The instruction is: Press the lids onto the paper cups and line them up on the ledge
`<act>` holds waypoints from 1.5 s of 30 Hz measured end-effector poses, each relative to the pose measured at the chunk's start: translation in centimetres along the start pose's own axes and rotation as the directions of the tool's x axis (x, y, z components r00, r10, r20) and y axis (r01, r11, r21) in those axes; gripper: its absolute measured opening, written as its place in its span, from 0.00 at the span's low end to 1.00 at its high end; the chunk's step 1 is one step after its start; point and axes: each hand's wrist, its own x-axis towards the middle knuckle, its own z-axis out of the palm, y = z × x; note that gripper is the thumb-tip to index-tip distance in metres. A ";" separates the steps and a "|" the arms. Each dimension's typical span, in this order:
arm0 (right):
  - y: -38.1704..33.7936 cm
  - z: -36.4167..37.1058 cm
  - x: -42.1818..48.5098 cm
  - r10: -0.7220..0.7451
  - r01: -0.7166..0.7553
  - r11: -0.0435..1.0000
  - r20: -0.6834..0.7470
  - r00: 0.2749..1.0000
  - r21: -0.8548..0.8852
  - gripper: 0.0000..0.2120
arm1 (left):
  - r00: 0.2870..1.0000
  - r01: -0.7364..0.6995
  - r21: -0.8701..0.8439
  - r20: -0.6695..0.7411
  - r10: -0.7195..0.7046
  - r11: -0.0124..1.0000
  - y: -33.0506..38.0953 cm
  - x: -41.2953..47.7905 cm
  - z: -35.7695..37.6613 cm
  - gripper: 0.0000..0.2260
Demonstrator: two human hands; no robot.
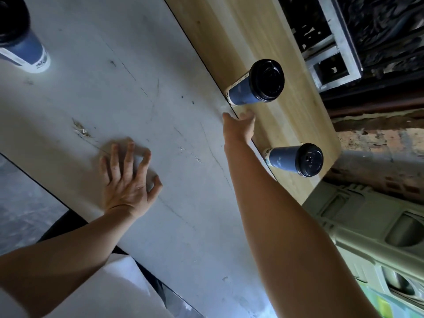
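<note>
Head view: two lidded cups stand on the wooden ledge point(229, 31) along the table's far edge, far cup point(243, 94) and near cup point(282, 159) well apart. The right hand point(238, 127), open and empty, reaches the ledge just beside the far cup. The left hand point(128, 180) rests flat on the scuffed gray table point(114, 88). A third cup point(23, 47), lidded, stands toward the table's left edge, probably next to fetch. Brick wall point(376, 138) and green crate point(367, 226) lie beyond.

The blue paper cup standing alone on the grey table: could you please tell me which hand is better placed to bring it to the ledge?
Left, probably. The left hand rests on the grey table, nearer the blue paper cup; the right hand is stretched to the wooden ledge.
</note>
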 end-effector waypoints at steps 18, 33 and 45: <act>16.7 0.5 -21.2 -0.197 0.577 0.501 0.564 0.802 -0.645 0.43 | 0.912 -0.218 -0.074 0.341 0.230 0.973 -3.4 0.5 -3.7 0.30; 8.1 7.8 -25.1 0.234 0.446 0.562 0.651 0.722 -0.697 0.37 | 0.719 -0.391 0.073 0.646 0.255 0.918 -14.8 2.6 -16.0 0.24; -2.8 18.1 -28.7 0.320 0.207 0.581 0.455 0.831 -0.787 0.35 | 0.588 -0.660 -0.015 0.612 0.528 0.752 -28.1 16.9 -17.7 0.23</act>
